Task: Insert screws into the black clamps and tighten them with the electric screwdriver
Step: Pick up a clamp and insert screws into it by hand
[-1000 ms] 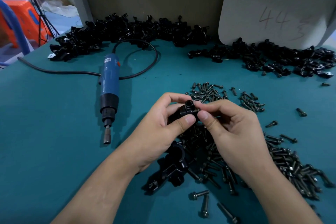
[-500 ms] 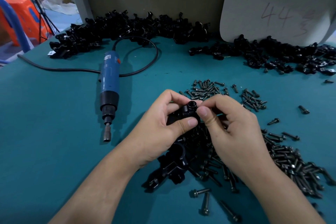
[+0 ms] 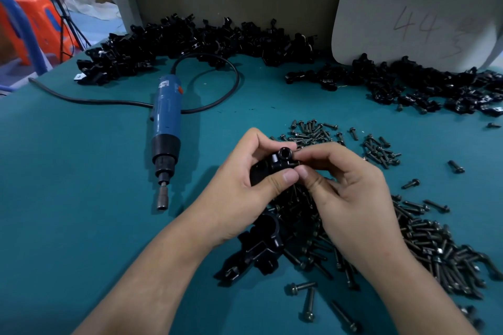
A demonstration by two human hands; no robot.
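My left hand (image 3: 245,187) grips a black clamp (image 3: 281,160) above the table, thumb and fingers curled round it. My right hand (image 3: 351,198) pinches at the clamp's right side; a screw between its fingertips is mostly hidden. The blue electric screwdriver (image 3: 165,130) lies on the teal table to the left, bit pointing toward me, untouched. Loose dark screws (image 3: 424,239) lie in a heap under and right of my hands. A few black clamps (image 3: 261,247) lie just below my left wrist.
Long heaps of black clamps (image 3: 190,41) line the back of the teal table (image 3: 68,198), more at the back right (image 3: 435,81). The screwdriver's black cable (image 3: 217,100) loops behind it. A grey board marked 44 (image 3: 413,16) leans on the wall. Smaller screw piles (image 3: 313,130) lie beyond my hands.
My right fingers have shifted slightly at the clamp's right side. The clamp stays in my left hand and the screwdriver has not moved.
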